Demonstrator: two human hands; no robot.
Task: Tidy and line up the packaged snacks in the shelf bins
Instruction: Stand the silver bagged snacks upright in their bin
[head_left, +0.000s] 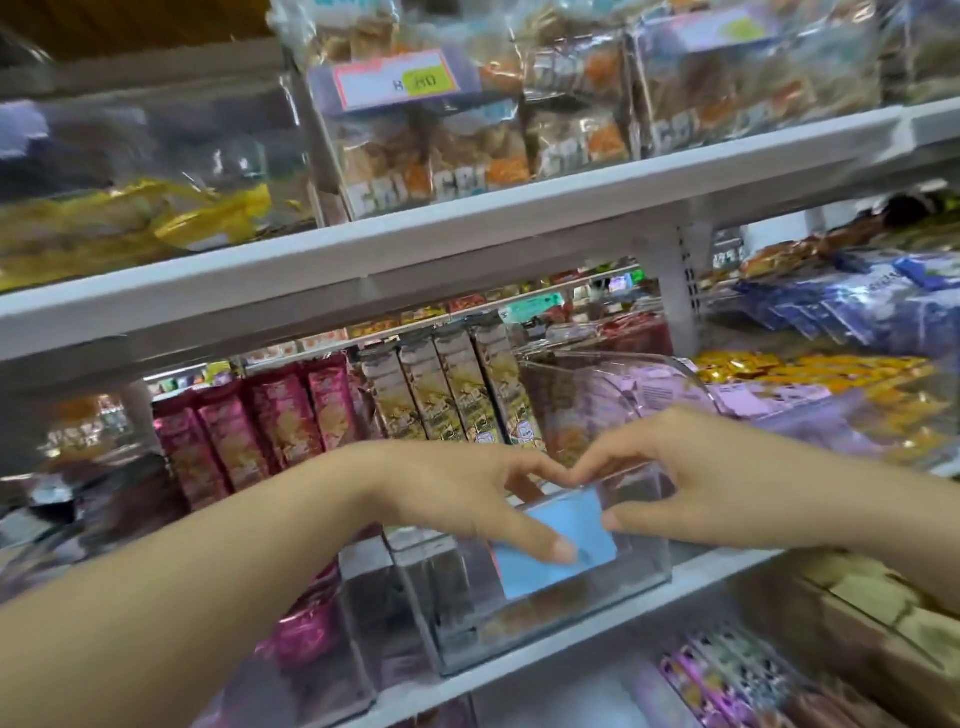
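Observation:
A clear plastic shelf bin (550, 618) sits on the middle shelf with a blue label card (545, 566) on its front. My left hand (467, 499) grips the bin's front rim, thumb over the blue card, fingers inside. My right hand (701, 478) grips the same rim from the right, its thumb by the card's right edge. The fingertips of both hands almost meet above the bin. Gold and cream snack packets (457, 389) stand upright behind it. Pink snack packets (249, 436) stand in the bin to the left.
The upper shelf (467, 249) carries clear bins of cracker packs (467, 156) with a price tag (395, 78). Yellow bags (130, 218) lie upper left. Blue packs (872, 306) and yellow sweets (810, 374) are on the right. The lower shelf holds purple packets (727, 680).

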